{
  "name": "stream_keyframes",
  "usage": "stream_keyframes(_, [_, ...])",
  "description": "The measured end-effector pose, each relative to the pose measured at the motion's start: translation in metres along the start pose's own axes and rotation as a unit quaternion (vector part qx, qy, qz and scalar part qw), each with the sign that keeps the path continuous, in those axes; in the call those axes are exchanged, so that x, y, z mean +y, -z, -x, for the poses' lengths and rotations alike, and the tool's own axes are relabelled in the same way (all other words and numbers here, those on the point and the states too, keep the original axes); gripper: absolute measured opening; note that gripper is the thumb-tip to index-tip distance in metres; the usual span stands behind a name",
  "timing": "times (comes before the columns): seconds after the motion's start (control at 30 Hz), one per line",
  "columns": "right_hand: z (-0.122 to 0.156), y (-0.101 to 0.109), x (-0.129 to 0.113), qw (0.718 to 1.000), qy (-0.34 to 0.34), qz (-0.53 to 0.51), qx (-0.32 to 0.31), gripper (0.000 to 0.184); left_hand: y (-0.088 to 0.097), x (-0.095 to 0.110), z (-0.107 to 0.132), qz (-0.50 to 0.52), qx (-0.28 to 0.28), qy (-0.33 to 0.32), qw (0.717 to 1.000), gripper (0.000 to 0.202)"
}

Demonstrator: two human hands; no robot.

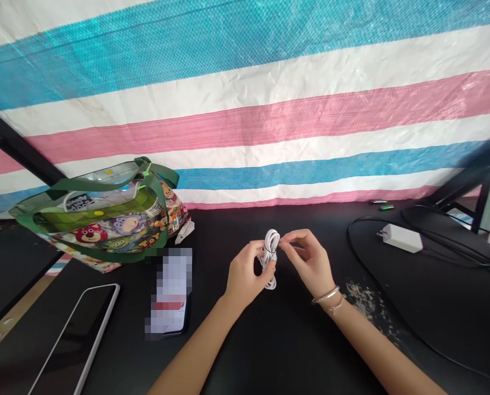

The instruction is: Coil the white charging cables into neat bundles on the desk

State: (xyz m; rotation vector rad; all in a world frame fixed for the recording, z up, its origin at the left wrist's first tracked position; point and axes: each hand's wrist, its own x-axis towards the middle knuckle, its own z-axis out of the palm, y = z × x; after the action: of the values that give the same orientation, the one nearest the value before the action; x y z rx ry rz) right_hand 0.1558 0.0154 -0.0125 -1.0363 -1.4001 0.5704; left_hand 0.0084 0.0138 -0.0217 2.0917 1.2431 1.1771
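Note:
A white cable [271, 240], coiled into a narrow bundle, stands upright over the black table. A thin dark tie [269, 250] runs round its middle. My left hand [248, 272] is closed on the bundle from the left, thumb in front and fingers behind. On the other side, my right hand [309, 258] pinches thumb and forefinger together right beside the tie. Whatever those fingertips hold is too small to make out; it may be the tie's end. Bracelets [328, 296] circle the right wrist.
Left of my hands lie a phone with a blurred screen [173, 291] and a white-edged tablet [78, 340]. A green-handled cartoon bag [121, 225] stands behind them. At right are a white charger [401, 238], black cables [376, 277] and scattered pale crumbs [364, 300]. Striped sheeting [245, 126] hangs behind.

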Motion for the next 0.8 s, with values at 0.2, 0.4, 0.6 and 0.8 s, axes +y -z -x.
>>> stream_keyframes(0.2, [0.0005, 0.0018, -0.0006, 0.984, 0.125, 0.118, -0.048, 0.007, 0.0041, 0.0001, -0.0012, 0.031, 0.027, 0.052, 0.998, 0.015])
stream_keyframes(0.4, [0.002, -0.0001, -0.0006, 0.969, 0.174, 0.168, -0.053, 0.009, 0.005, 0.0014, 0.0, 0.027, 0.031, 0.033, 0.999, 0.014])
stream_keyframes(0.6, [0.0019, 0.0001, -0.0009, 0.97, 0.165, 0.17, -0.055, 0.008, 0.0065, 0.0019, -0.002, 0.003, 0.021, 0.034, 0.999, 0.015])
stream_keyframes(0.8, [0.0022, -0.0025, -0.0029, 0.987, 0.082, 0.111, -0.08, 0.008, 0.0071, 0.0044, -0.0022, -0.046, 0.054, 0.004, 0.997, 0.015])
